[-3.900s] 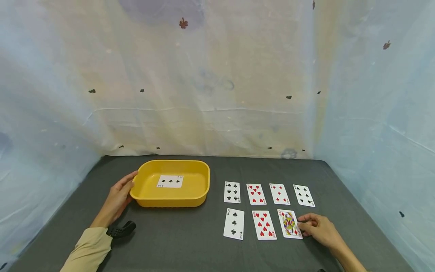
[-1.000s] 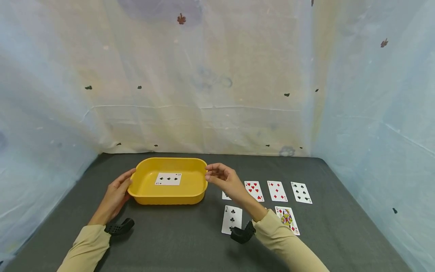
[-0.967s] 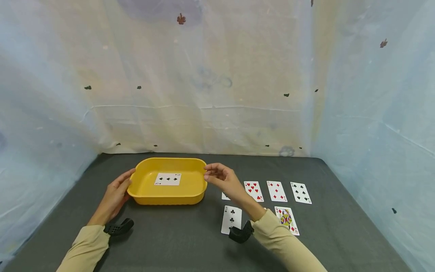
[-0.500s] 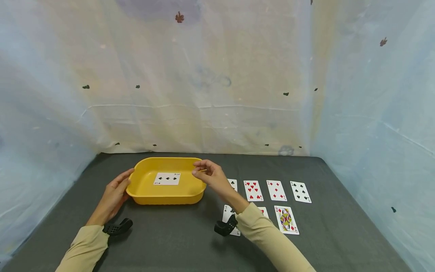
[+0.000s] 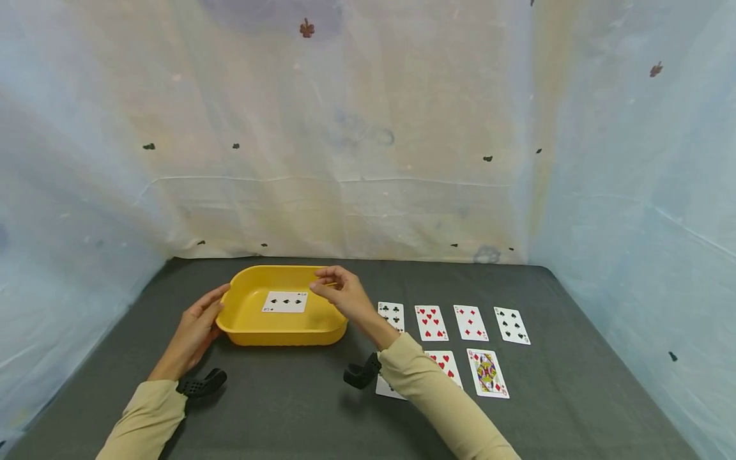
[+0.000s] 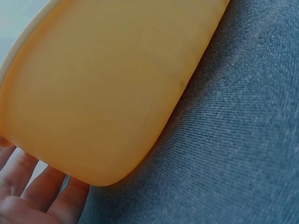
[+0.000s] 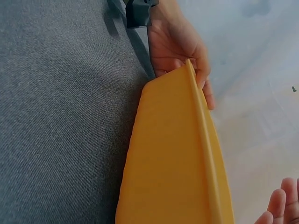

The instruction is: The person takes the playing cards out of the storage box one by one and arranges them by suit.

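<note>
A yellow plastic tray (image 5: 282,338) stands on the left part of the dark table, with a three of spades (image 5: 284,302) lying face up inside. At its left end my left hand (image 5: 192,326) grips the wall, thumb by the rim and fingers against the outside. Over the tray's right end hovers my right hand (image 5: 345,294), its fingers loosely bent with no card visible between them. In the right wrist view the fingertips of the right hand (image 7: 284,205) show at the lower right corner, apart from the tray wall (image 7: 163,154).
Face-up cards lie in two rows on the right: six of clubs (image 5: 391,312), seven of hearts (image 5: 431,323), five of diamonds (image 5: 471,323), six of spades (image 5: 512,326), queen of diamonds (image 5: 487,374), and eight of hearts (image 5: 447,363). My right sleeve partly covers the nearer row.
My right hand has come from beside the queen of diamonds to the tray's right rim, then farther left over the tray. My left hand has stayed on the tray.
</note>
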Available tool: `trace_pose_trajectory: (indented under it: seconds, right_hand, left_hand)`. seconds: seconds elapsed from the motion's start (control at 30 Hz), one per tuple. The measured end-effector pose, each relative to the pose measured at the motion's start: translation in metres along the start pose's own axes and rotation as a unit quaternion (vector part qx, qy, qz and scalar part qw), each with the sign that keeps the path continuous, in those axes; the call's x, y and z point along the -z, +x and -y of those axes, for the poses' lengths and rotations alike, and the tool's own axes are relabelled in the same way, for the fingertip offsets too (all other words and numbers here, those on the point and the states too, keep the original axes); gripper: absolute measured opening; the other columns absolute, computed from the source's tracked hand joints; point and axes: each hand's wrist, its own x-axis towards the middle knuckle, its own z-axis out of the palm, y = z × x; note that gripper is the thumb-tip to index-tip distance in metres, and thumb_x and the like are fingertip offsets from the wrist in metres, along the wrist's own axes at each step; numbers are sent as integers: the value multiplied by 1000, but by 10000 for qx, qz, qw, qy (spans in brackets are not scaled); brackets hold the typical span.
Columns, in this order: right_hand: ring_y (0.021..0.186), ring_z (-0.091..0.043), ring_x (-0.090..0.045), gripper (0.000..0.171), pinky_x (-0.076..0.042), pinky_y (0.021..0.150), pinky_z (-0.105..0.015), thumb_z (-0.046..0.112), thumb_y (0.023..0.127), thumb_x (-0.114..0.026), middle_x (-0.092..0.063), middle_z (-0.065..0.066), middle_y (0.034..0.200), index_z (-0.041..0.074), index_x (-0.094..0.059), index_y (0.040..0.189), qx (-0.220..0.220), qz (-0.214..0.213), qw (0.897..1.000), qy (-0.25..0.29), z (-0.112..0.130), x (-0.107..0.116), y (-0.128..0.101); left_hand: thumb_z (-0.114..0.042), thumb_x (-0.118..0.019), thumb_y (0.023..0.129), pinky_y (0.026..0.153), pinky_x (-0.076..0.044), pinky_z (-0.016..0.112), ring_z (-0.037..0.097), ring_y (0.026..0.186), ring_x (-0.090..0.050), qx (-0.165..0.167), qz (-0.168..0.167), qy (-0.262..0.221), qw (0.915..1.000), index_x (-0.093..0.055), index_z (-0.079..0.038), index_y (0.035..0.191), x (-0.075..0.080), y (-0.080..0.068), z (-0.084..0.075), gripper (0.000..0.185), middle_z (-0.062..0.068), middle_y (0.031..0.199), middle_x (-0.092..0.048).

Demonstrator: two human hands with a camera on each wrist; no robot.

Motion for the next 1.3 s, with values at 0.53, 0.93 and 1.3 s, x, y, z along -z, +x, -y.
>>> trace_pose_trajectory:
  seconds: [0.53, 0.93, 1.3]
  right_hand:
    - [79, -12, -55, 28, -46, 68, -26, 13, 88, -72, -61, -3, 92, 0, -65, 112, -142, -291, 9993, -188, -28, -27, 28]
    - [83, -14, -55, 32, -47, 69, -23, 16, 87, -74, -60, -2, 92, 0, -66, 114, -533, -362, 9939, -896, -43, -35, 40]
    - [88, -14, -54, 33, -46, 74, -25, 18, 82, -80, -62, -5, 100, 6, -69, 111, -1075, -442, 9809, -1558, -54, -39, 53]
  left_hand:
    - [-34, -41, 105, 82, -49, 20, 15, 123, -43, 47, -7, 10, 10000, -25, -12, 155, -1, 0, -1, 57, 21, 156, -19]
    - [-34, -39, 106, 83, -49, 20, 18, 125, -42, 25, 38, 91, 9999, -24, -11, 155, 0, 0, 0, 57, 21, 156, -19]
    - [-36, -39, 106, 84, -49, 20, 32, 135, -31, -84, 186, 61, 9998, -21, -11, 156, 1, -1, 1, 59, 20, 158, -14]
